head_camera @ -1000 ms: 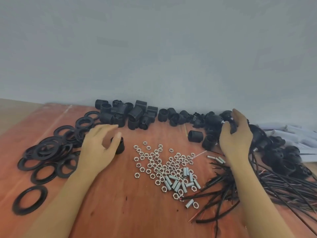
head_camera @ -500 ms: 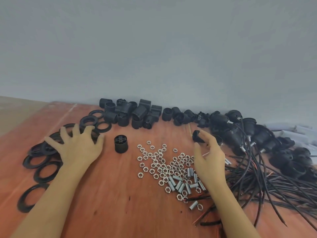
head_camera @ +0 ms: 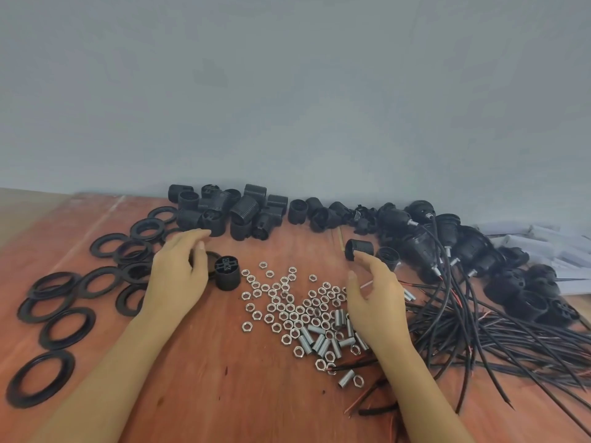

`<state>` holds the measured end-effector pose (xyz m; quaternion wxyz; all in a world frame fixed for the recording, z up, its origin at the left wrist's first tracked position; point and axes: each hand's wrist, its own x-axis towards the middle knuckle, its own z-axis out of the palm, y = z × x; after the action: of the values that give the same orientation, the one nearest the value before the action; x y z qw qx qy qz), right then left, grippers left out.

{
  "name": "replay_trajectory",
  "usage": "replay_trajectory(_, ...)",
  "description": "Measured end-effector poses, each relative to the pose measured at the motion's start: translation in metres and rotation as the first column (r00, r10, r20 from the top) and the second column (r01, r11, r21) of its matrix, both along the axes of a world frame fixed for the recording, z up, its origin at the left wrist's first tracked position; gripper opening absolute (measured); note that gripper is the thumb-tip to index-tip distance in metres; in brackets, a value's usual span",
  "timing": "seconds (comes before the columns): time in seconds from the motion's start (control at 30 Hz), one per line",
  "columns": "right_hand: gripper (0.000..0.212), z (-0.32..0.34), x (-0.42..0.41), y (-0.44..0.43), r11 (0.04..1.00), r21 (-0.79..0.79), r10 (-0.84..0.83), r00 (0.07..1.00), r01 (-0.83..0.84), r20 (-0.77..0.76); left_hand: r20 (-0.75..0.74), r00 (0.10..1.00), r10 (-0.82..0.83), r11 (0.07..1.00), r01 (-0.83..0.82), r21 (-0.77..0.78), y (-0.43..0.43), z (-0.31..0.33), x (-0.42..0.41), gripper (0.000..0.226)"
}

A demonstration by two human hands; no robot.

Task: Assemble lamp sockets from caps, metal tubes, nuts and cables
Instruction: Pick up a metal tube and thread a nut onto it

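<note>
The left hand [head_camera: 179, 276] hovers over the wooden table [head_camera: 208, 394] with its fingers curled and its thumb set against the edge of a black ring [head_camera: 213, 262]. The contact is hidden behind the hand, so I cannot tell whether it pinches that ring or only touches it. Just right of the thumb a black cap [head_camera: 227, 276] stands upright, its axis vertical and its cross-ribbed end facing up. The right hand [head_camera: 374, 302] is empty, with a wide gap between thumb and curved fingers. Its forefinger tip is right at a black threaded sleeve [head_camera: 360, 249] that lies on its side, long axis running left to right and one round end turned to the left. Between the hands a scatter of hex nuts [head_camera: 287, 306] lies flat. On the near side of them the short metal tubes [head_camera: 319, 342] lie on their sides, most slanted from near left to far right. The cables [head_camera: 499, 334] lie in a loose bundle on the right, running from wired sockets [head_camera: 467, 247] at the far right towards the near edge. More black rings [head_camera: 67, 362] lie flat to the left, some overlapping. A heap of black housings [head_camera: 230, 212] sits along the grey wall [head_camera: 287, 91], facing every way.
</note>
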<state>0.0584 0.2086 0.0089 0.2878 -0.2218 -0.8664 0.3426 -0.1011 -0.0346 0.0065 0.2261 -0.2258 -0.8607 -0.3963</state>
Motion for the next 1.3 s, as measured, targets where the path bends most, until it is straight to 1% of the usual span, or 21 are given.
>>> replay_trajectory(0.03,0.039,0.000,0.000,0.001,1.000,0.025,-0.003,1.000,0.002,0.023,-0.038,0.999,-0.020,0.999,0.021,0.042,-0.001,0.002,0.002,0.027)
replay_trajectory(0.1,0.036,0.000,0.000,0.001,0.992,0.124,-0.009,0.995,-0.003,0.097,-0.158,0.986,-0.056,0.995,0.068,0.074,-0.001,0.007,0.009,0.026)
replay_trajectory(0.17,0.037,-0.001,0.000,-0.002,0.967,0.255,-0.018,0.982,-0.030,0.187,-0.306,0.949,-0.079,0.991,0.107,0.077,0.004,0.015,0.016,0.026)
replay_trajectory(0.23,0.041,0.000,0.000,-0.007,0.944,0.324,-0.022,0.964,-0.067,0.263,-0.398,0.904,-0.156,0.980,0.192,0.053,0.017,0.026,0.023,0.022)
replay_trajectory(0.27,0.043,0.000,-0.001,-0.010,0.937,0.338,-0.021,0.957,-0.083,0.290,-0.389,0.889,-0.241,0.963,0.268,0.016,0.025,0.032,0.026,0.020)
replay_trajectory(0.33,0.047,0.000,-0.001,-0.014,0.924,0.371,-0.037,0.943,-0.093,0.330,-0.257,0.856,-0.448,0.894,0.435,-0.107,0.044,0.040,0.035,0.018)
replay_trajectory(0.37,0.049,0.001,0.000,-0.015,0.914,0.395,-0.054,0.935,-0.095,0.349,-0.175,0.841,-0.513,0.856,0.483,-0.185,0.053,0.039,0.039,0.018)
replay_trajectory(0.4,0.050,0.002,0.002,-0.014,0.904,0.415,-0.065,0.927,-0.102,0.369,-0.119,0.833,-0.540,0.827,0.499,-0.260,0.060,0.035,0.042,0.018)
replay_trajectory(0.47,0.046,0.004,0.006,-0.011,0.897,0.413,-0.029,0.912,-0.157,0.409,-0.092,0.846,-0.525,0.818,0.471,-0.330,0.068,0.018,0.046,0.018)
replay_trajectory(0.57,0.034,0.008,0.010,-0.005,0.903,0.346,0.084,0.894,-0.255,0.439,-0.075,0.894,-0.441,0.852,0.391,-0.349,0.066,0.000,0.049,0.022)
replay_trajectory(0.63,0.026,0.009,0.010,-0.004,0.908,0.318,0.125,0.899,-0.275,0.419,-0.064,0.906,-0.418,0.857,0.370,-0.358,0.063,-0.006,0.049,0.024)
replay_trajectory(0.7,0.021,0.010,0.010,-0.006,0.912,0.310,0.129,0.905,-0.269,0.404,-0.049,0.904,-0.425,0.861,0.386,-0.331,0.061,-0.007,0.050,0.021)
replay_trajectory(0.9,0.019,0.010,0.010,-0.008,0.911,0.320,0.122,0.912,-0.260,0.392,-0.010,0.904,-0.427,0.868,0.407,-0.283,0.065,-0.008,0.055,0.010)
replay_trajectory(1.03,0.017,0.011,0.011,-0.008,0.907,0.302,0.164,0.908,-0.292,0.387,-0.048,0.901,-0.430,0.876,0.404,-0.265,0.064,-0.006,0.058,0.008)
replay_trajectory(1.07,0.016,0.010,0.011,-0.008,0.905,0.301,0.180,0.912,-0.300,0.369,-0.066,0.901,-0.429,0.883,0.403,-0.242,0.064,-0.004,0.060,0.007)
replay_trajectory(1.1,0.013,0.009,0.010,-0.008,0.907,0.297,0.196,0.923,-0.299,0.332,-0.070,0.903,-0.425,0.895,0.407,-0.180,0.063,-0.002,0.061,0.005)
replay_trajectory(1.13,0.011,0.008,0.009,-0.009,0.914,0.285,0.210,0.938,-0.288,0.274,-0.047,0.906,-0.422,0.906,0.418,-0.072,0.063,0.001,0.064,0.003)
replay_trajectory(1.17,0.009,0.008,0.008,-0.010,0.928,0.261,0.220,0.956,-0.266,0.195,0.005,0.905,-0.426,0.903,0.425,0.069,0.063,0.004,0.067,0.003)
replay_trajectory(1.23,0.011,0.009,0.006,-0.013,0.963,0.173,0.210,0.978,-0.207,0.005,0.150,0.875,-0.460,0.855,0.391,0.340,0.064,0.008,0.072,0.006)
replay_trajectory(1.3,0.017,0.010,0.005,-0.014,0.982,0.014,0.187,0.973,-0.187,-0.132,0.315,0.789,-0.528,0.781,0.306,0.544,0.064,0.011,0.077,0.004)
